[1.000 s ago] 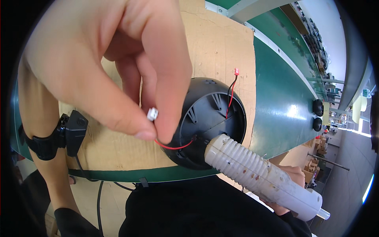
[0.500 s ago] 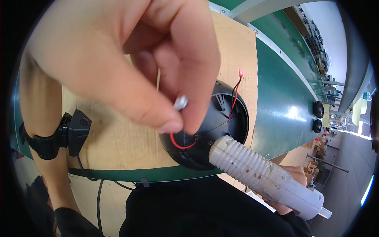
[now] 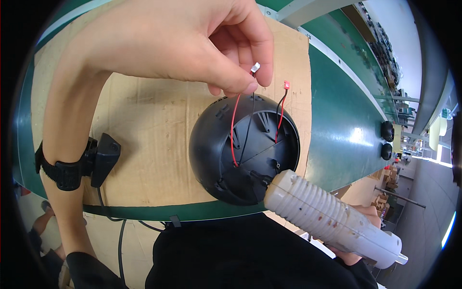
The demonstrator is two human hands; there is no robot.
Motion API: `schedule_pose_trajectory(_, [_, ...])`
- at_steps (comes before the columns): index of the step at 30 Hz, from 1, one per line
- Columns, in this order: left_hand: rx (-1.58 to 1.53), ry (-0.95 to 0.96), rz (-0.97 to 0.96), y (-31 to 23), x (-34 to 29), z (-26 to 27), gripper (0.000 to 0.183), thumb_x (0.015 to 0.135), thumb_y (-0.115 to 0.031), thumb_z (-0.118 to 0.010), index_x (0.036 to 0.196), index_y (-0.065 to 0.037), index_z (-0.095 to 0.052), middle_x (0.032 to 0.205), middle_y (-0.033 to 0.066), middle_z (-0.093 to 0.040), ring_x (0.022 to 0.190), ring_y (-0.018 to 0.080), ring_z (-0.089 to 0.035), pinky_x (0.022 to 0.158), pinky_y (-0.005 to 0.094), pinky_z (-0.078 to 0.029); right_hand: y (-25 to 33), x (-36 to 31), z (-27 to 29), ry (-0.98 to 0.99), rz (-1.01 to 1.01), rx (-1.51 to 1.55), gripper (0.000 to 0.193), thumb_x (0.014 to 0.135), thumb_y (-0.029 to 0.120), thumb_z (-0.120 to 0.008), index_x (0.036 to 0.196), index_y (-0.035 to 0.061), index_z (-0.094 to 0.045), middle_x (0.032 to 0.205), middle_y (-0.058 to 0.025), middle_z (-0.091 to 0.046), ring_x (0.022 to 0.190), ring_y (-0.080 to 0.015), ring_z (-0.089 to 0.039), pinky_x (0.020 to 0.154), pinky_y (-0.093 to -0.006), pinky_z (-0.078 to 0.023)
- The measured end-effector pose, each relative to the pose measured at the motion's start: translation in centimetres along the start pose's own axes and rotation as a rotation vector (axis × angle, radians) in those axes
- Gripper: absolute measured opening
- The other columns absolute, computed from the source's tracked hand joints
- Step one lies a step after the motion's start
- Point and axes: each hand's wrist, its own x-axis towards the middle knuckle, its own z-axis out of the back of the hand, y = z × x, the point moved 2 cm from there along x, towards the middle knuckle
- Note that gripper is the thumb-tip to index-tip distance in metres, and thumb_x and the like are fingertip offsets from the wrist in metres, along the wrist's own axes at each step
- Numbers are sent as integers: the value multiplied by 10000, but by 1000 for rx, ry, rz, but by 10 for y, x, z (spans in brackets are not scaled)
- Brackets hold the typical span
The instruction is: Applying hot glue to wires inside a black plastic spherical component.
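Note:
My left hand (image 3: 211,48) pinches a red and a black wire (image 3: 235,120) between thumb and fingertips, just below their small white connector (image 3: 255,67). These wires run down into a round black plastic shell (image 3: 204,144) lying with its hollow side up. Another red and black wire pair with a red connector (image 3: 287,85) stands up from the shell's far right part. My right hand (image 3: 368,214) grips a white, ribbed hot glue gun (image 3: 327,216), largely hiding the fingers. Its dark nozzle (image 3: 260,178) points into the shell's near side, and a pale stick protrudes from its rear.
Brown cardboard (image 3: 154,168) lies under the shell on a green table (image 3: 344,120). A black device (image 3: 103,161) is strapped to my left forearm, with a cable hanging down. Two dark round parts (image 3: 387,139) stand at the table's far right. A metal frame (image 3: 317,12) rises behind.
My left hand has moved away toward the shell's far side, drawing the white connector's wires up straighter. The glue gun has shifted slightly right.

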Motion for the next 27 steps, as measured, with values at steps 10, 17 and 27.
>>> schedule_pose_trajectory(10, [138, -98, 34, -9, -4, -15, 214, 918, -146, -687, 1037, 31, -698, 787, 1, -677, 676, 9, -553, 582, 145, -434, -13, 7, -11, 195, -202, 492, 389, 561, 323, -904, 772, 73, -693, 704, -38, -670, 623, -195, -651, 635, -302, -507])
schedule_pose_trajectory(17, [24, -87, 284, -41, 6, -20, 351, 929, -253, -684, 1033, 82, -667, 717, -19, -636, 583, -2, -481, 495, 162, -362, -22, -11, -6, 273, -240, 430, 337, 542, 179, -867, 774, 50, -659, 750, -72, -648, 694, -198, -645, 660, -318, -505])
schedule_pose_trajectory(27, [32, -69, 227, -34, 4, -26, 345, 931, -229, -656, 1015, 106, -655, 654, -2, -589, 559, 27, -470, 513, 198, -391, -21, -4, -3, 168, -66, 551, 444, 491, 140, -858, 889, 27, -696, 863, -62, -693, 787, -162, -664, 695, -307, -528])
